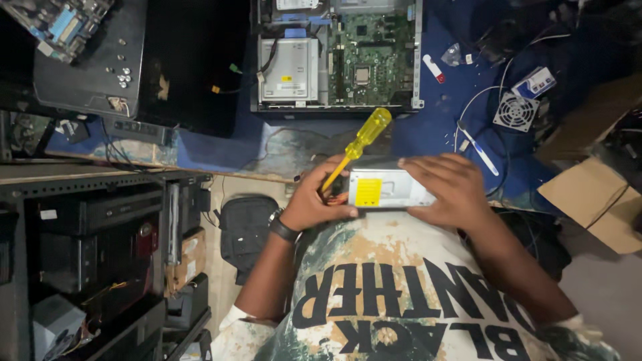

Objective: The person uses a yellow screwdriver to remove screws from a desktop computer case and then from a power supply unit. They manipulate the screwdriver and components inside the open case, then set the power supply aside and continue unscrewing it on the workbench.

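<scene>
The left hand (pixel 313 200) is curling closed around a yellow-handled screwdriver (pixel 354 147) while pressing against the left end of a grey power supply box (pixel 388 188). The right hand (pixel 449 188) is lying fingers-spread over the box's right end, holding it against the chest, near the desk (pixel 428 127) carrying an open computer case (pixel 338 57).

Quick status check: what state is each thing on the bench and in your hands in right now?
Power supply box: off the bench, held by both hands.
Screwdriver: in left hand, tilted, tip at box.
Right hand: fingers spread over box.
Computer case: open, board exposed.
Loose fan: lying flat, detached.
</scene>
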The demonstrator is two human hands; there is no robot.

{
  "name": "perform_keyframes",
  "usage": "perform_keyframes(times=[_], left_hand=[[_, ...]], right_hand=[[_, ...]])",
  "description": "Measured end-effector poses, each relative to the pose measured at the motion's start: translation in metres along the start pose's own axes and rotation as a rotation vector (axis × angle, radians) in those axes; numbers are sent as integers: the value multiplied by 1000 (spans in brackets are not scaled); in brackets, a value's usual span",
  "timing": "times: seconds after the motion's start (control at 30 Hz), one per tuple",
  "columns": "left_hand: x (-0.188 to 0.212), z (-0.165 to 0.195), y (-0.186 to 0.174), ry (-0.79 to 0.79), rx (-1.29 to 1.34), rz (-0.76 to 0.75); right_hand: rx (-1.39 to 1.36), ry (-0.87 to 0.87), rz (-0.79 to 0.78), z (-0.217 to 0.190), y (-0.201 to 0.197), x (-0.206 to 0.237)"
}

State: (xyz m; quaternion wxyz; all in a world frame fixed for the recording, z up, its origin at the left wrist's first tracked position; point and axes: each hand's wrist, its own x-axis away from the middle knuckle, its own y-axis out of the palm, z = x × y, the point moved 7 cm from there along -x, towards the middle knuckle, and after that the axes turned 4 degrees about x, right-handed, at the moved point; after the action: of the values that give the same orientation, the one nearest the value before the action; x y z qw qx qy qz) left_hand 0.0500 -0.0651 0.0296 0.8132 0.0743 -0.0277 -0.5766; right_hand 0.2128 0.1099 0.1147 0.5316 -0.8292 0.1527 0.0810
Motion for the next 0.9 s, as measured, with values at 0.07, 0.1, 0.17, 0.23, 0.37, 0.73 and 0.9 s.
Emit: perform_keyframes(times=[0.07,0.1,0.17,0.23,0.37,0.73,0.9], left_hand=[[2,-22,-10,-107,-58,35],[2,-34,-16,-160,-88,52],[3,-65,-26,-292,-128,84],[7,-93,-32,-383,-100,110],[8,-132,-41,-427,74,147],[-29,-140,-56,-372,-108,90],[-24,-124,-64,-349,-769,50]], right_hand=[[-9,24,-98,13,33,1],[-13,36,-147,21,50,2],[-63,66,-190,36,82,4],[-122,76,-203,46,111,8],[-185,126,-203,64,151,19],[-142,232,-150,85,176,13],[-123,315,-169,89,179,8]])
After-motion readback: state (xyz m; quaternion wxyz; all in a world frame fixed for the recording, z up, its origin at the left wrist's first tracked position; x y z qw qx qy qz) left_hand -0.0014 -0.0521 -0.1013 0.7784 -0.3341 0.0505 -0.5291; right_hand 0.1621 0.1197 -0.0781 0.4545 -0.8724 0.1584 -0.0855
